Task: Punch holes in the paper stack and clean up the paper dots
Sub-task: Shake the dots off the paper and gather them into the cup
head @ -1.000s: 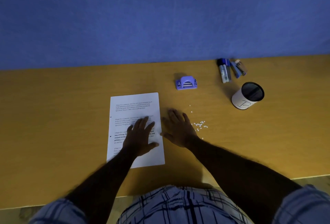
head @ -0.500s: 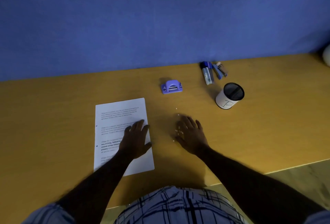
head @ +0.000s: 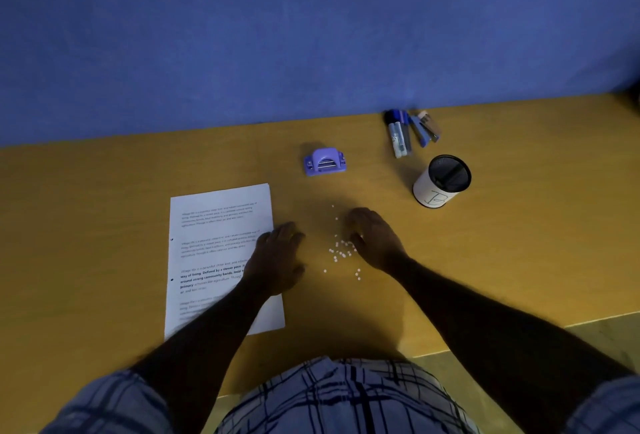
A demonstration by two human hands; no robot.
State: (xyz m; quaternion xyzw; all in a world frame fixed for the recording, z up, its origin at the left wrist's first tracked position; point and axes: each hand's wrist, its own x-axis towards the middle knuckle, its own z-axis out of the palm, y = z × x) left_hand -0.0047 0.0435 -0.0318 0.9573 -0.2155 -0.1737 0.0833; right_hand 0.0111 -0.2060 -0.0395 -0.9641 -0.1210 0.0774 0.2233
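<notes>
**A:** Surface and room?
**B:** Yellow wood surface [head: 104, 198], with a blue wall [head: 311, 35] along its far edge. The near edge steps back at right, and floor [head: 609, 333] shows past it.
**A:** Space to move?
**B:** Bare wood runs left of the paper stack [head: 214, 246] and right of the cup [head: 429, 196].
**A:** Task items?
**B:** The stack is left of centre, close to the near edge. The paper dots [head: 341, 250] are scattered mid-surface, just right of it.
**A:** Grips?
**B:** Left grip [head: 277, 260] lies loosely spread across the stack's right edge. Right grip [head: 377, 243] has its fingers bent, tips down beside the dots. Can't tell if it pinches any.
**A:** Clutter?
**B:** Hole punch [head: 325, 162] sits beyond the dots. Markers [head: 398, 135] lie at the far edge, the cup just nearer.
</notes>
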